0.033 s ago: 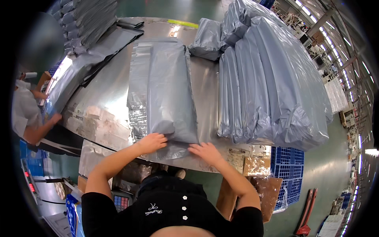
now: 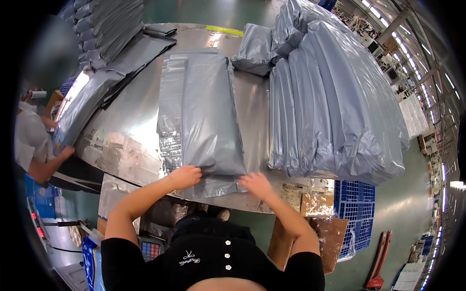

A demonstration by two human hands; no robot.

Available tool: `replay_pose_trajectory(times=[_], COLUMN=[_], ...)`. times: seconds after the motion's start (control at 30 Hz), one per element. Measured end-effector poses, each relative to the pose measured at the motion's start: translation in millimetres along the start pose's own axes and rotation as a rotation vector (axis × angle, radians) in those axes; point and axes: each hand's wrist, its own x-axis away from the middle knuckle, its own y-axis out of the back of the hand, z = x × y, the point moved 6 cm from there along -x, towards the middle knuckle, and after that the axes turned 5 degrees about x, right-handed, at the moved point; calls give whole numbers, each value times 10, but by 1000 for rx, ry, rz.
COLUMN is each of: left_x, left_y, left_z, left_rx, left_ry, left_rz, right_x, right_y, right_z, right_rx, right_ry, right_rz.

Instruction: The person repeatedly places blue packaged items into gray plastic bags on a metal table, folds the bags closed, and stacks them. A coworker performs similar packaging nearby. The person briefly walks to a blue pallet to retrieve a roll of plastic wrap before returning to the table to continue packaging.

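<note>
A long grey plastic mailing bag, filled and puffed, lies lengthwise in front of me on top of flat grey bags that stick out on its left. My left hand is closed on the left corner of its near end, fingers curled into the film. At the right corner, my right hand pinches the edge between thumb and fingers. A loose, thin flap of the film spreads between both hands, toward the table's near edge.
Filled grey bags stand packed in a row on the right of the metal table. A smaller grey parcel sits behind. Another person works at left beside stacked grey bags. A blue pallet and cardboard box stand below right.
The near end of the bag is creased and pulled up a little more between my hands. My left fingers have curled in, and my right hand has shifted slightly right.
</note>
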Motion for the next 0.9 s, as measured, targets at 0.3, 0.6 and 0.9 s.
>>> replay_pose_trajectory(times=[0.3,0.6,0.9], left_x=[743,1,102], left_y=[-303,-1156,1142], left_z=[528,1110,1301], left_rx=[656,1847,1759], left_ry=[287,982,752], left_rz=[-556,-1542,-1787], right_x=[56,-1003,-1575], right_y=[-365,-1620,233], right_z=[-747,-1026,-1175], right_rx=[-696,-1161,-2007], right_ry=[-547,-1039,-801], right_rz=[-200,-519,-434])
